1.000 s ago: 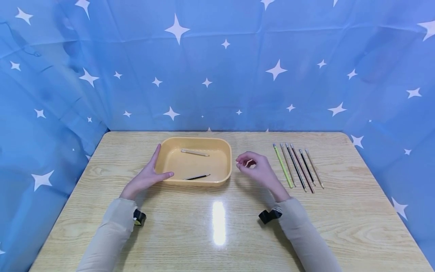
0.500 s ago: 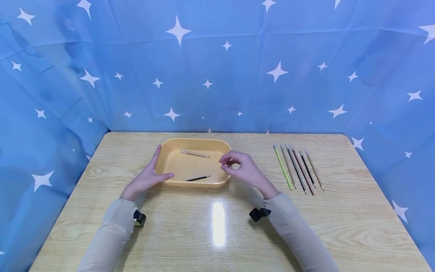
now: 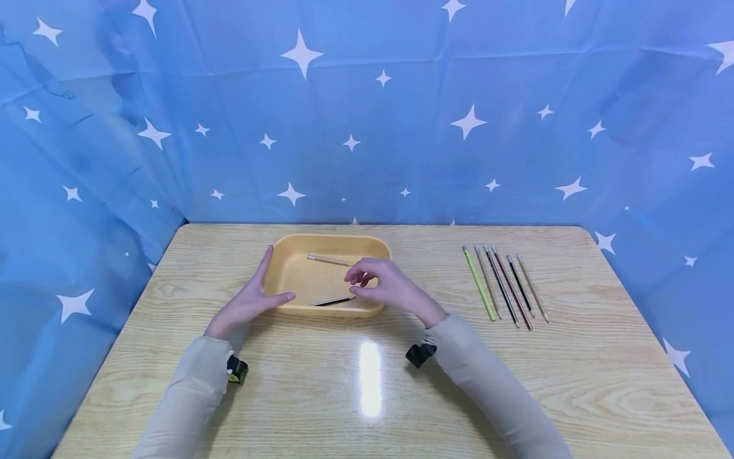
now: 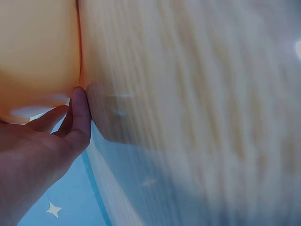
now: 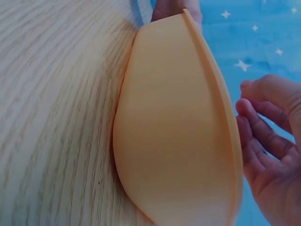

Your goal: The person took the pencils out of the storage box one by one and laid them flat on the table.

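An orange-yellow plastic tray (image 3: 321, 239) sits at the back of the table, left of centre. My left hand (image 3: 246, 303) spans the tray's front left corner, its extended fingers along the side and its thumb at the near rim. Inside the tray lie a light wooden pencil (image 3: 328, 260) and a dark pencil (image 3: 334, 301). My right hand (image 3: 381, 284) hovers over the tray's right part with loosely bent fingers. In the right wrist view, thumb and index fingertips sit slightly apart just beyond the rim, with nothing between them. That hand overlaps the light pencil's right end.
To the right, several pencils lie side by side on the wooden table (image 3: 602, 357), the leftmost a lime-green pencil (image 3: 478, 284). A blue star-patterned cloth (image 3: 401, 159) hangs behind the table. A wrist camera (image 3: 420, 354) is strapped to the right forearm.
My right hand has moved left, from beside the tray's right edge to above its inside. The left hand, the tray and the pencils stay where they were.
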